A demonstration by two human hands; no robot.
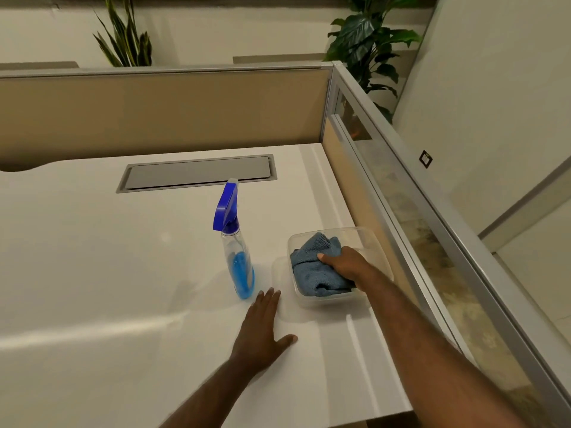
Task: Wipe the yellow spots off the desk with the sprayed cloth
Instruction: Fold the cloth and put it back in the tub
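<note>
A crumpled blue cloth (312, 270) lies inside a clear plastic tub (367, 239) at the right side of the white desk (108, 273). My right hand (346, 262) reaches into the tub and grips the cloth. My left hand (262, 329) rests flat on the desk with fingers spread, just in front of a spray bottle (238, 261) that has a blue trigger head and blue liquid. I see no yellow spots on the desk surface in this view.
A grey cable-tray lid (197, 173) is set into the desk at the back. Beige partition panels (154, 109) wall the desk at the back and right, with a glass strip (432, 242) on the right. Two plants stand behind the partition.
</note>
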